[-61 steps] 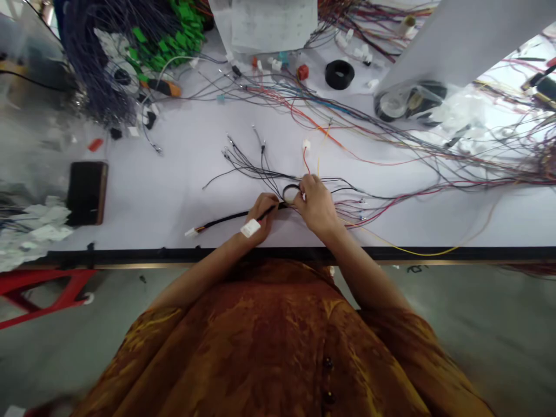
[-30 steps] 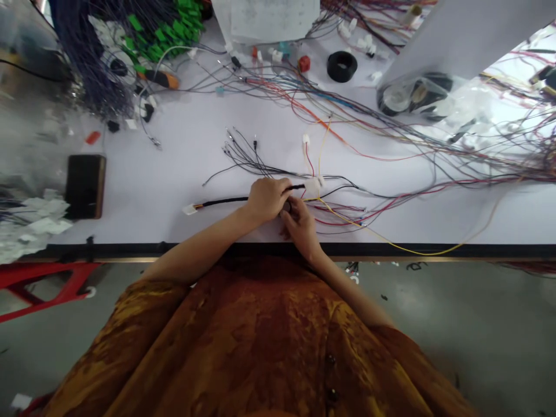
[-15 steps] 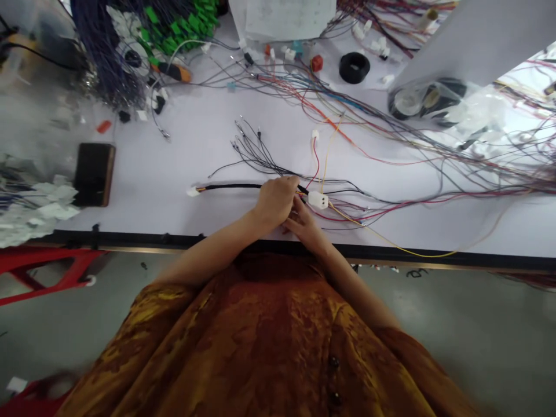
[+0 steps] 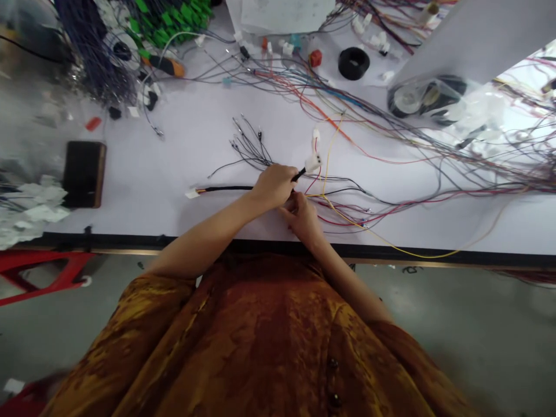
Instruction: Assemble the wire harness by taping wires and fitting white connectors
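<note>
My left hand (image 4: pixel 274 184) is closed around a black-wrapped wire harness (image 4: pixel 230 188). A white connector (image 4: pixel 313 163) on a short black lead sticks out past its fingers, up and to the right. At the harness's left end sits another white connector (image 4: pixel 192 193). Just below and to the right, my right hand (image 4: pixel 304 217) is closed with thumb and fingertips together at the wires; exactly what they pinch is hidden. Thin black wires with metal terminals (image 4: pixel 249 142) fan out above my left hand. A yellow wire (image 4: pixel 327 168) and red wires run by my right hand.
Loose wires (image 4: pixel 391 130) stretch across the right side of the table. A black tape roll (image 4: pixel 354 63) and a red connector (image 4: pixel 315 58) lie at the back. On the left are a phone (image 4: pixel 84 174), green-tagged wire bundles (image 4: pixel 174 23) and white connectors (image 4: pixel 32 205).
The white connector beside my hands has swung upward, away from my right hand. My left hand has shifted slightly left and up, while my right hand has drawn its fingers in.
</note>
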### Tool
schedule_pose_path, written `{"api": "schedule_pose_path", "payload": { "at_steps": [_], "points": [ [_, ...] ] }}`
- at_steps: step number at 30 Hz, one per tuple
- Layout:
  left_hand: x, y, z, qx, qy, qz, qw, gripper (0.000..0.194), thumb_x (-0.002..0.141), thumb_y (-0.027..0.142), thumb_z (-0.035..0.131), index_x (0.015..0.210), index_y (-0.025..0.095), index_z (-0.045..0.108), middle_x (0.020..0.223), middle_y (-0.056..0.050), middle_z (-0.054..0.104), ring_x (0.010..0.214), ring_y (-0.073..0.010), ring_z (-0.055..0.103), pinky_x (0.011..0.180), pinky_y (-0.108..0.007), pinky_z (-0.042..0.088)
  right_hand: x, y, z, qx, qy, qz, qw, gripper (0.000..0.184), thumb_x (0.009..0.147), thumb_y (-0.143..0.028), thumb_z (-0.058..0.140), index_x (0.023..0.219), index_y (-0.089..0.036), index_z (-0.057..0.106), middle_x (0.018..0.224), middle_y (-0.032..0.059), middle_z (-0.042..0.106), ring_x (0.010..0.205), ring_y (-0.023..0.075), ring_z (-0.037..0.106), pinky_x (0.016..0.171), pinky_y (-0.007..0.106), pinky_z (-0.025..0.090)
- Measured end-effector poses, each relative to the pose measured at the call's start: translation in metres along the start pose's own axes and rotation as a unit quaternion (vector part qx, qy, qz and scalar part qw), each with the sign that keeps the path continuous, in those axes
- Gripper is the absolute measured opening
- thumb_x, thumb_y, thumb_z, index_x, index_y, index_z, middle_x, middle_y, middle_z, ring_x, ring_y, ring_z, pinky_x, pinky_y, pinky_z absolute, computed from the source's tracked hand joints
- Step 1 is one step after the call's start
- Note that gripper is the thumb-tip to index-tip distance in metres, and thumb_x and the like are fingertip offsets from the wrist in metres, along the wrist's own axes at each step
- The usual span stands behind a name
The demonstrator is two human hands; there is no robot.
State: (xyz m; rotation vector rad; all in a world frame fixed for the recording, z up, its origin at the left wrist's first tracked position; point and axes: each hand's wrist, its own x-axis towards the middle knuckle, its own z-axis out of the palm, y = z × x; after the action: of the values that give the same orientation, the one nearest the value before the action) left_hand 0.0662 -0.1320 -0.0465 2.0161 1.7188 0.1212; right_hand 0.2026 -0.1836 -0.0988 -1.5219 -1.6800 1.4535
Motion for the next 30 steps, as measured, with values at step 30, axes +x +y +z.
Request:
{"api": "schedule_pose_path", "payload": {
  "at_steps": [30],
  "points": [
    [-0.058,-0.014,0.070,-0.015,0.164,0.105,0.981,0.029,0.095,0.013,0.042,0.119,0.017,0.058,0.120,-0.011,0.067,0.102,-0.0215,0.067,0.083,-0.031,0.054,0.034,-0.030,-0.053,0.034,-0.002,-0.038,0.999,0.030,0.083,-0.031,0.058,0.108,-0.016,0.066,0.064,-0.0025,0.061,0.048,0.0104,0.054,0.048,0.023,0.046]
  ]
}}
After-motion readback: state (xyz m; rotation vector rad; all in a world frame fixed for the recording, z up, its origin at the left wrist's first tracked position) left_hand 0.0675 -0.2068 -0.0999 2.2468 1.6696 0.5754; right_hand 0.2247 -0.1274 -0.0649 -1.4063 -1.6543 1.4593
